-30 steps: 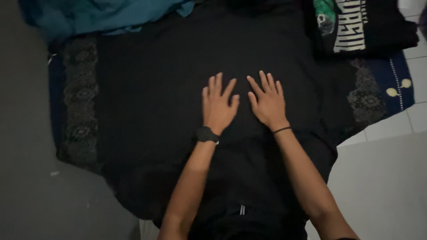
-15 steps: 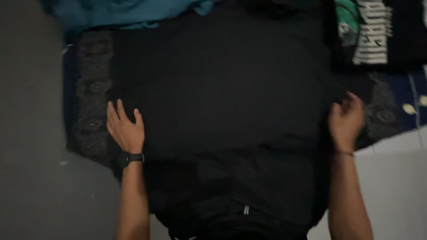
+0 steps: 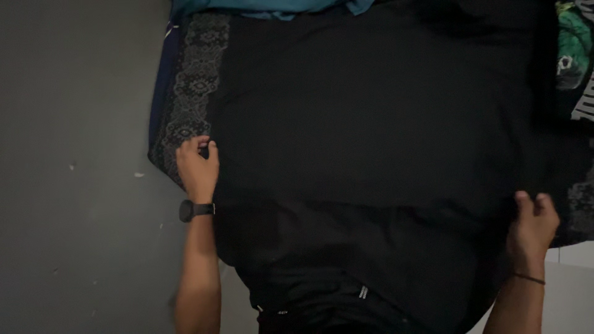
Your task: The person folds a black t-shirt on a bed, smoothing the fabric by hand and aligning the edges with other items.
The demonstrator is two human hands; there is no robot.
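Observation:
A large black garment point(image 3: 371, 130) lies spread flat over a patterned dark mat point(image 3: 192, 86). My left hand point(image 3: 198, 167), with a black watch on the wrist, has its fingers curled on the garment's left edge. My right hand point(image 3: 533, 224), with a thin dark band on the wrist, pinches the garment's right edge. The two hands are far apart, at opposite sides of the cloth. The near part of the garment bunches toward me at the bottom.
Teal cloth point(image 3: 272, 6) lies at the far edge of the mat. A folded dark printed shirt point(image 3: 575, 55) sits at the upper right. Grey floor point(image 3: 74, 167) runs along the left, pale floor point(image 3: 572, 291) shows at the lower right.
Both hands left the garment's middle and slid outward to its left and right edges, where the fingers closed on the cloth. The view has shifted left.

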